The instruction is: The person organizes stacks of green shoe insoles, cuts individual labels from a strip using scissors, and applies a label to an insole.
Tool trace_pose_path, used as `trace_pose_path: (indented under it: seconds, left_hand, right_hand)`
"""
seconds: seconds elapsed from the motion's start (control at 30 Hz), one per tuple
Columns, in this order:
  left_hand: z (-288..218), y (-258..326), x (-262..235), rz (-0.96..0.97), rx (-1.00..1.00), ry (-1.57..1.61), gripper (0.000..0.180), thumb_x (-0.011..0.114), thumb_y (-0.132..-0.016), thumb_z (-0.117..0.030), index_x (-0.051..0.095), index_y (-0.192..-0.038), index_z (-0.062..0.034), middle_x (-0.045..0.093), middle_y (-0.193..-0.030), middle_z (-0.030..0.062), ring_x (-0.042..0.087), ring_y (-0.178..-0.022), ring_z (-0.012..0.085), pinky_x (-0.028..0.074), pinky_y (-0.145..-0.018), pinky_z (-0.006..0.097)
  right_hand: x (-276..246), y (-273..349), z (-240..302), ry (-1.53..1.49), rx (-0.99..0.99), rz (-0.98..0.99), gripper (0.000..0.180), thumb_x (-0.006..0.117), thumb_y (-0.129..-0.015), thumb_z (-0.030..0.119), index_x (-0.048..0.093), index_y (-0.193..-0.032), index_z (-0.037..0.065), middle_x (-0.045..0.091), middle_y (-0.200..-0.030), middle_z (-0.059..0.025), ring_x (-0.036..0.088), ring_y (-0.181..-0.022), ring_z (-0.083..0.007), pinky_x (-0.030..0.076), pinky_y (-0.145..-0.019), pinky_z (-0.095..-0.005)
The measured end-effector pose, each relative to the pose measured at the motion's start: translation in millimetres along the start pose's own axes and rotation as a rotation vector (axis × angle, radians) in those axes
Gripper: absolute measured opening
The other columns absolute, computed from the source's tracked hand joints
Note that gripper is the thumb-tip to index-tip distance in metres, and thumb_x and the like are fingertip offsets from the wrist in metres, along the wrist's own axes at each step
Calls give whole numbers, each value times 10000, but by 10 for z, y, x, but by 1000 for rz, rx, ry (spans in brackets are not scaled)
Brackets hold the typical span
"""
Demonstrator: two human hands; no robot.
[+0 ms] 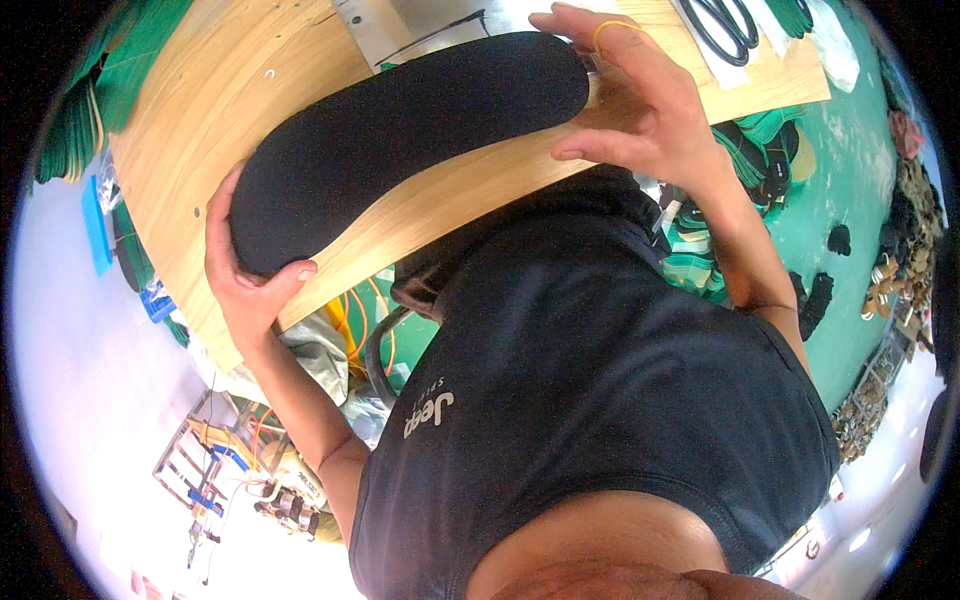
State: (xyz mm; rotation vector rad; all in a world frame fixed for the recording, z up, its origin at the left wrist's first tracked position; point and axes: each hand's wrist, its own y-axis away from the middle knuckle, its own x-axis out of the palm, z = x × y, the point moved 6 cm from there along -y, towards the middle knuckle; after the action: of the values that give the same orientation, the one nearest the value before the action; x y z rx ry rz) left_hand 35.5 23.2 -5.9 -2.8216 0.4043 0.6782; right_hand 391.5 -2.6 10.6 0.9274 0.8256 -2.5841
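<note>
A long black insole-shaped foam piece (400, 140) lies on a wooden table (230, 90). My left hand (250, 275) grips its rounded near-left end, thumb on top. My right hand (640, 100) rests on its far-right end with fingers spread and a yellow rubber band around one finger. My dark shirt fills the lower middle of the view.
Black scissors (722, 25) lie on white paper at the table's far right. Green stacked pieces (90, 90) sit left of the table. More green and black pieces (770, 150) lie on the green floor to the right. Orange cable (350, 315) and a wire rack (200, 455) are below.
</note>
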Motion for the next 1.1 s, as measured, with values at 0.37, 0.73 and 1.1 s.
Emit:
trace_pose_path:
  seconds: [0.37,0.73,1.1]
  left_hand:
    - [-26,-1,13,-2,74,-67,1130,895,-556,-410,352,-1435,46,491,-1364,227,504,-1242,297,373,-1052,386]
    - [77,126,-120,19,-74,-21,954,878,-587,-264,425,-1375,28,493,-1338,190,489,-1241,283,349,-1070,384]
    - [-44,49,-40,-23,-26,-160,1154,898,-564,-166,241,-1508,-67,527,-1289,201,530,-1192,290,421,-1017,379]
  right_hand:
    - [129,11,132,-31,179,25,969,794,-736,285,237,-1434,-92,397,-1394,-274,412,-1278,-413,322,-1090,-418]
    - [38,-122,119,92,119,-65,794,868,-627,229,509,-1298,3,588,-1119,-166,563,-1017,-349,470,-880,-375]
    - [129,-153,20,137,242,29,911,834,-676,54,343,-1444,37,550,-1193,-141,549,-1105,-271,477,-888,-332]
